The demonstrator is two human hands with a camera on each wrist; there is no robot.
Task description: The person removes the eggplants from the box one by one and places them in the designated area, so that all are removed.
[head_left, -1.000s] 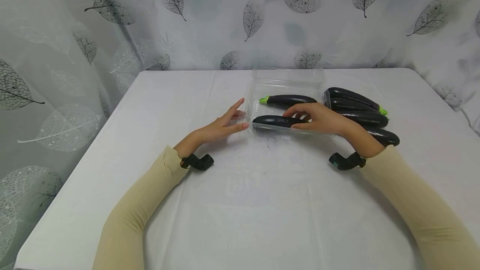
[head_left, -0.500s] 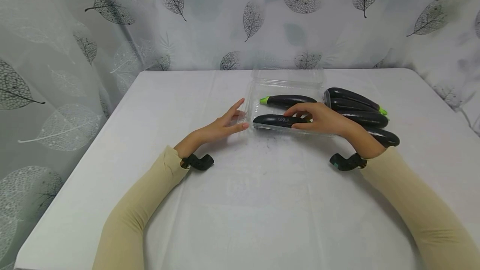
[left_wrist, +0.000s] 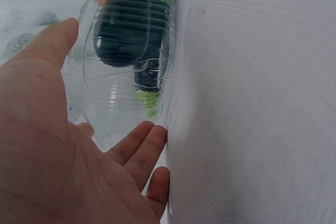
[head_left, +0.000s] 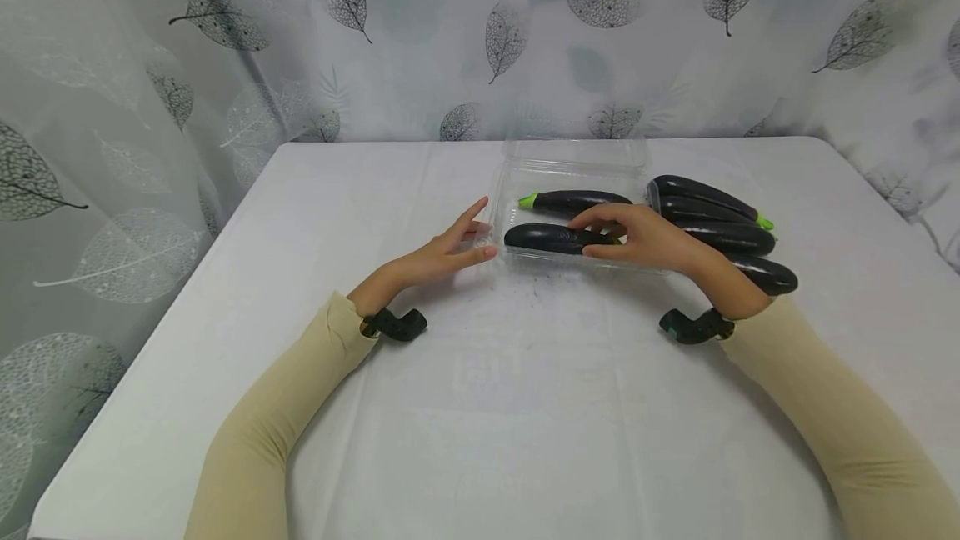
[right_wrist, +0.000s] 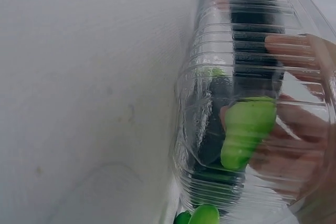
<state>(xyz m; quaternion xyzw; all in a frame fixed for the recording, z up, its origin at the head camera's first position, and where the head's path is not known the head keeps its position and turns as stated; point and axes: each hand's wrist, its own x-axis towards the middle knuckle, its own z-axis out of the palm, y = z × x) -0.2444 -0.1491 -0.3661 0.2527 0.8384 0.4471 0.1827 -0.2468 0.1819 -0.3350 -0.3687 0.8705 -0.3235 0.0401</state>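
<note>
Just right of centre in the head view, the right hand [head_left: 645,238] curls its thumb and fingers round a dark eggplant [head_left: 551,237] and holds it inside a clear plastic tray [head_left: 570,165]. This eggplant lies lengthwise along the tray's near side, its rounded end pointing to the left of the frame. In the right wrist view the fingers [right_wrist: 294,45] show blurred through the ribbed plastic wall, with the eggplant's green stem [right_wrist: 244,129] at centre right. No print on the eggplant's skin can be read in any view.

Behind it in the tray, a second eggplant [head_left: 577,200] lies parallel, its green stem pointing left.

The left hand [head_left: 450,252] sits left of centre, relaxed, its fingers straight. Its thumb and fingertips rest against the tray's left end without gripping it. In the left wrist view the thumb [left_wrist: 47,45] lies along the ribbed wall at upper left, and the fingertips [left_wrist: 149,140] meet the tray's lower corner on the cloth.

Outside the tray, against its right end, a pile of eggplants [head_left: 723,227] lies stacked toward the right of the frame. All of this rests on a white table [head_left: 480,407]. A curtain printed with leaves [head_left: 480,32] fills the top of the frame. No brand or label shows anywhere.
</note>
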